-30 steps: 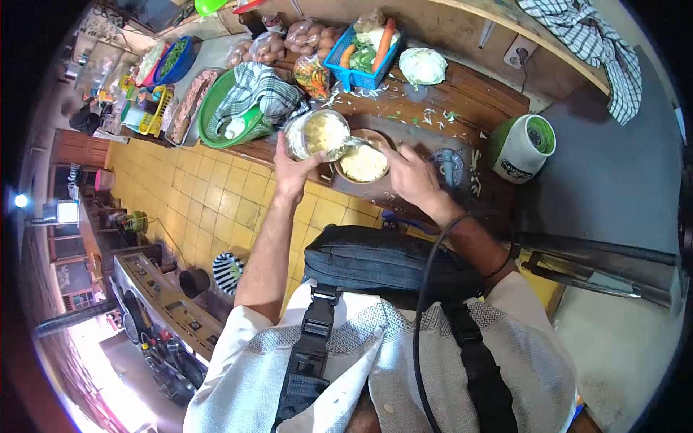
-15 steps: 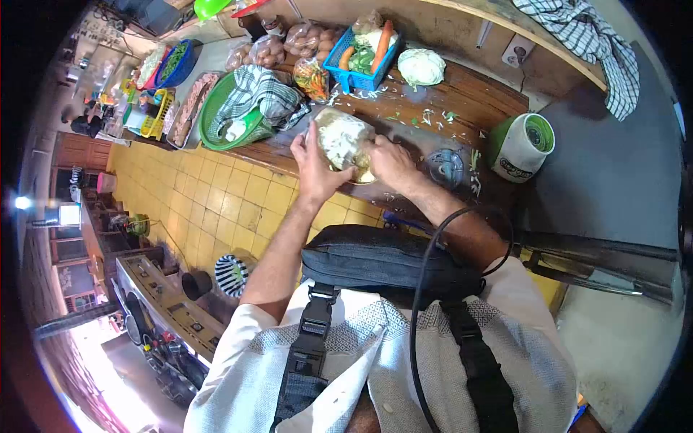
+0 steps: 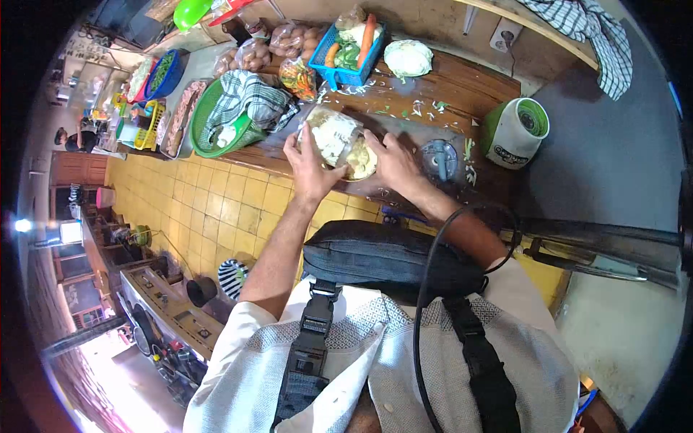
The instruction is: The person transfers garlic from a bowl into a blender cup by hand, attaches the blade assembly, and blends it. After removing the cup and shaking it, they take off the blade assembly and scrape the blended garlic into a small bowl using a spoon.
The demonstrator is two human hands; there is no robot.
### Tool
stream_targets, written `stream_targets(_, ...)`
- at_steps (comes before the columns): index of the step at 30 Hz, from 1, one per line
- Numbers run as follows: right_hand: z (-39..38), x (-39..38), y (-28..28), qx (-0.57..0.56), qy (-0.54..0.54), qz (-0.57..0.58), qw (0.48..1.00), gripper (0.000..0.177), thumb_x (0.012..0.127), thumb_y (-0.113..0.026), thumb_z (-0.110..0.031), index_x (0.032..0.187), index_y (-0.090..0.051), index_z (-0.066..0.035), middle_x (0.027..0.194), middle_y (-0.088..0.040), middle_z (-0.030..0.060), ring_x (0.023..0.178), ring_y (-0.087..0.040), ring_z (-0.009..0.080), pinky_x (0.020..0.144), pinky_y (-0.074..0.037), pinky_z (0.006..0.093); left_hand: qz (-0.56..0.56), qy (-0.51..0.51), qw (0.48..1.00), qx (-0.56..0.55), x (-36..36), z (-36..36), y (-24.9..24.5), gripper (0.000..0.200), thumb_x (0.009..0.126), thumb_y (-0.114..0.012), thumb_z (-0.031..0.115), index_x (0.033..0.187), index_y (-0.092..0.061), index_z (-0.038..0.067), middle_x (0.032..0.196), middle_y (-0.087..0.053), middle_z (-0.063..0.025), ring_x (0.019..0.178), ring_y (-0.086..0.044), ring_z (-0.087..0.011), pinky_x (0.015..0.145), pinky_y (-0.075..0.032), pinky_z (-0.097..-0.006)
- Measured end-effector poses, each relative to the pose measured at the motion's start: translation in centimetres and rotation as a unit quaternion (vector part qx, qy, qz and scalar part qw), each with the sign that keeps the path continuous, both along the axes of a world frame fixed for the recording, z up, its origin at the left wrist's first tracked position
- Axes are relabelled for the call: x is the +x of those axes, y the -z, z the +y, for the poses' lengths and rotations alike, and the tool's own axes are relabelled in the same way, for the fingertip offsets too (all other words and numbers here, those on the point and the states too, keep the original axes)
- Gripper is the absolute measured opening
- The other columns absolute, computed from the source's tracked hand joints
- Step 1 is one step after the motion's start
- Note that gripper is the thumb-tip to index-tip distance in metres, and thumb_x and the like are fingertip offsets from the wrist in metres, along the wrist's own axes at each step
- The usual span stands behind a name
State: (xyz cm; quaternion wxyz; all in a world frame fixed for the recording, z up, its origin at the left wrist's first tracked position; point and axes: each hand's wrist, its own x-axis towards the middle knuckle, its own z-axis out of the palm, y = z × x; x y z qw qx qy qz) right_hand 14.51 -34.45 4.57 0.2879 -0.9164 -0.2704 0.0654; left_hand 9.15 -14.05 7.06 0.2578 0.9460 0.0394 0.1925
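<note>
Over the bowl (image 3: pixel 363 166), tub (image 3: pixel 332 134) clasped by left hand (image 3: pixel 307 164) fingers, right hand (image 3: pixel 395 160) grip unclear

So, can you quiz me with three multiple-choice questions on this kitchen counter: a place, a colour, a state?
1. Where does the blue basket stand?
A) on the floor
B) at the back of the counter, beside the cabbage head
C) in the person's lap

2. What colour is the basket holding the checked cloth?
A) green
B) red
C) black

3. How is the clear jar in the left hand?
A) empty
B) lidded, upright
C) tilted, holding shredded vegetable

Answers: B, it sits by the wall; A, its rim is green; C, it leans over the bowl.
</note>
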Motion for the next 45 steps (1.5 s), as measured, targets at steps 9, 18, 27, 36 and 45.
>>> stream_targets(9, 0.4, -0.1, 3.3, 0.177, -0.016, 0.015, 0.984, 0.051, 0.086, -0.049, 0.002, 0.135, -0.056, -0.012, 0.097, -0.056, 0.0223, 0.086, -0.060, 0.0338, 0.077, -0.049, 0.0416, -0.016, 0.020, 1.000, -0.011, -0.3, 0.6, -0.3, 0.134, 0.046, -0.096, 0.019, 0.152, -0.015, 0.007, 0.138, -0.023, -0.0254, 0.128, -0.031, -0.0423, 0.109, -0.034, -0.0483)
stream_targets(18, 4.2, -0.6, -1.5, 0.369, 0.067, 0.410, 0.832, 0.034, 0.098, -0.044, -0.007, 0.128, -0.060, -0.006, 0.091, -0.064, 0.0011, 0.076, -0.060, 0.0158, 0.070, -0.050, 0.0288, 0.013, -0.014, 0.992, -0.123, -0.2, -0.6, 0.2, 0.141, 0.046, -0.097, 0.025, 0.152, -0.007, 0.002, 0.137, -0.026, -0.0245, 0.129, -0.033, -0.0391, 0.110, -0.035, -0.0453)
stream_targets(27, 3.4, 1.0, 1.7, 0.343, 0.007, 0.052, 0.938, 0.042, 0.085, -0.055, 0.000, 0.126, -0.061, -0.005, 0.108, -0.062, 0.0225, 0.108, -0.060, 0.0369, 0.093, -0.048, 0.0397, 0.010, 0.031, 0.993, -0.114, -0.4, 0.7, -0.1, 0.146, 0.043, -0.098, 0.027, 0.153, -0.006, 0.004, 0.137, -0.027, -0.0222, 0.129, -0.033, -0.0369, 0.110, -0.036, -0.0439)
stream_targets(36, 2.5, 0.6, -5.5, -0.009, -0.044, -0.034, 0.998, 0.051, 0.084, -0.061, -0.017, 0.135, -0.054, -0.016, 0.118, -0.052, 0.0212, 0.100, -0.062, 0.0374, 0.081, -0.053, 0.0474, 0.048, -0.012, 0.988, -0.143, 0.7, 2.0, 0.6, 0.138, 0.047, -0.097, 0.025, 0.149, -0.009, -0.007, 0.134, -0.034, -0.0244, 0.128, -0.037, -0.0333, 0.111, -0.034, -0.0412)
stream_targets(45, 3.6, 1.5, -7.2, -0.155, -0.076, -0.044, 0.984, 0.031, 0.089, -0.051, -0.013, 0.117, -0.063, -0.005, 0.107, -0.057, 0.0176, 0.094, -0.064, 0.0337, 0.077, -0.056, 0.0430, 0.057, 0.057, 0.856, -0.510, 1.2, 2.3, -0.8, 0.112, 0.067, -0.085, -0.001, 0.148, -0.008, -0.011, 0.133, -0.050, -0.0227, 0.113, -0.058, -0.0231, 0.094, -0.052, -0.0332)
